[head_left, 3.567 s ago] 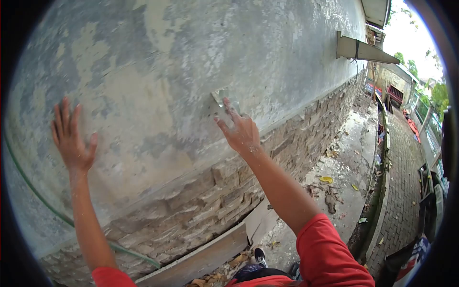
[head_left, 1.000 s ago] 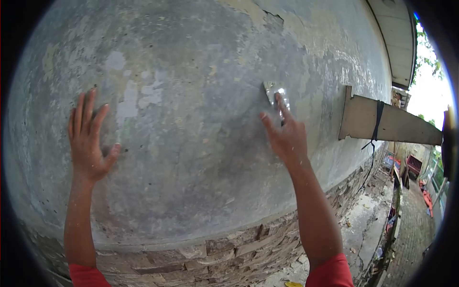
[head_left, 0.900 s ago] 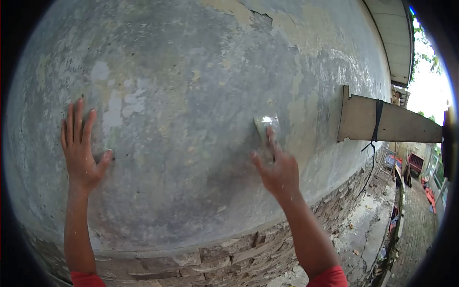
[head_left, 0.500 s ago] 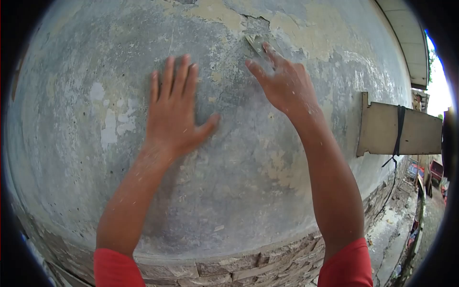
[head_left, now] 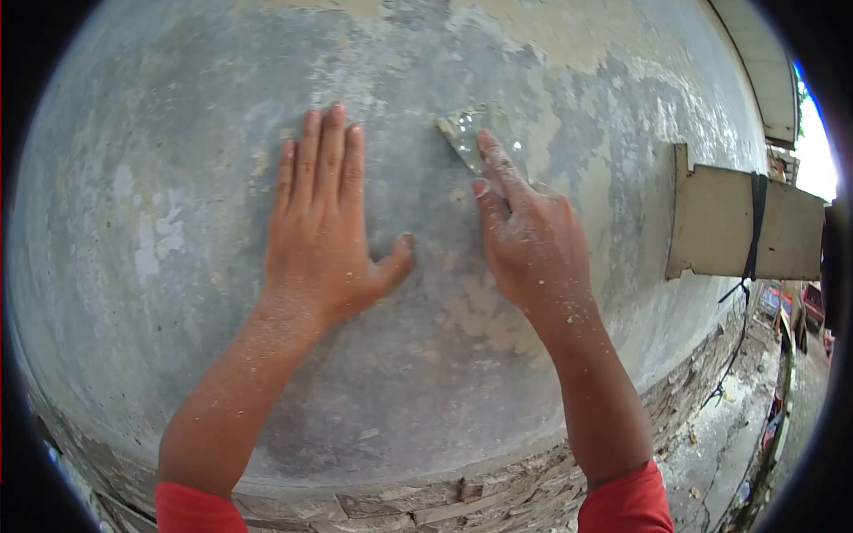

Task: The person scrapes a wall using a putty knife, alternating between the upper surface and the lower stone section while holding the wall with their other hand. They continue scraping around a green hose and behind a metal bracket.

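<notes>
Before me stands a grey wall (head_left: pixel 426 355) with peeling cream and whitish paint patches. My left hand (head_left: pixel 324 226) lies flat against it, fingers straight, thumb out to the side, holding nothing. Right of it, my right hand (head_left: pixel 533 226) grips a scraper (head_left: pixel 468 133) with a flat, wedge-shaped blade speckled with paint bits. The index finger stretches along the blade, whose wide edge meets the wall at the upper left. My palm hides the handle. Pale flecks of dust cover both hands and forearms.
At the right, a beige panel (head_left: pixel 746 222) juts out, tied with a black strap (head_left: pixel 755 226). Rough stonework (head_left: pixel 391 502) runs along the wall's base. A narrow cracked concrete strip (head_left: pixel 702 471) with debris lies at the lower right.
My right hand and the scraper have come lower on the wall. The left hand stays at nearly the same place in view, flat on the wall.
</notes>
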The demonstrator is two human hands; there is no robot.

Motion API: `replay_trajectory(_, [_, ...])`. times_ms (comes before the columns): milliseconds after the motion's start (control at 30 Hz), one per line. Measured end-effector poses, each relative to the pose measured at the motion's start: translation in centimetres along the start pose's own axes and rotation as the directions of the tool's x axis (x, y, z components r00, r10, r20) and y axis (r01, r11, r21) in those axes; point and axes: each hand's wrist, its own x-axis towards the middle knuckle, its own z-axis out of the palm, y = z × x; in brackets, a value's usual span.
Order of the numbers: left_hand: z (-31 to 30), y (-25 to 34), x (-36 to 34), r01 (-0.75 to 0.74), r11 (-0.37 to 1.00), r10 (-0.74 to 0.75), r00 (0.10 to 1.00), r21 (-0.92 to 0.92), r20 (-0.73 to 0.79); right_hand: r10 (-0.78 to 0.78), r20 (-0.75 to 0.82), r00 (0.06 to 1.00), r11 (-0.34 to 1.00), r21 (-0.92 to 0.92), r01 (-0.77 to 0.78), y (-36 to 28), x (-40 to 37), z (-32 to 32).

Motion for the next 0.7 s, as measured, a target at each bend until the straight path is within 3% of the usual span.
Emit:
replay_trajectory(67, [0.1,0.2,0.1,0.004,0.999,-0.004,1.0,0.053,-0.006,0.087,0.159,0.983,0.996,0.017,-0.091,0.6,-0.9,-0.8])
replay_trajectory(200, [0.7,1.6,-0.4,-0.028,0.996,0.028,1.0,0.086,-0.005,0.074,0.088,0.993,0.997,-0.041,-0.071,6.3,-9.9,1.4])
replay_trajectory(267, [1.4,3.3,-0.7,-0.055,0.995,0.056,0.998,0.081,-0.001,0.086,0.084,0.993,0.996,0.018,-0.087,8.8,-13.7,1.6])
replay_trajectory(333, [2.2,5.7,-0.7,-0.079,0.996,0.079,0.997,0.048,-0.006,0.15,0.144,0.978,0.988,0.026,-0.155,10.0,-13.4,1.1])
replay_trajectory(400, [2.9,8.3,-0.4,-0.105,0.994,0.104,0.994,0.019,0.01,0.115,0.053,0.992,0.989,-0.099,-0.109,10.8,-10.0,0.2])
replay_trajectory(467, [3.6,11.0,0.4,-0.059,0.998,0.059,0.998,0.007,-0.015,0.183,0.085,0.979,0.982,0.026,-0.186,12.4,-5.6,-1.2])
replay_trajectory(567, [4.6,14.0,1.3,-0.041,0.999,0.041,0.999,-0.003,-0.036,0.222,0.095,0.97,0.974,0.017,-0.225,14.8,-3.3,-3.4])
replay_trajectory(667, [5.6,16.0,1.6,-0.026,1.0,0.025,0.996,-0.008,-0.082,0.167,0.058,0.984,0.981,-0.104,-0.161,19.2,-8.0,-2.6])
replay_trajectory(700, [5.8,16.5,1.5,-0.02,1.0,0.019,0.997,-0.01,-0.072,0.172,0.087,0.981,0.985,-0.03,-0.17,20.7,-11.3,-1.9])
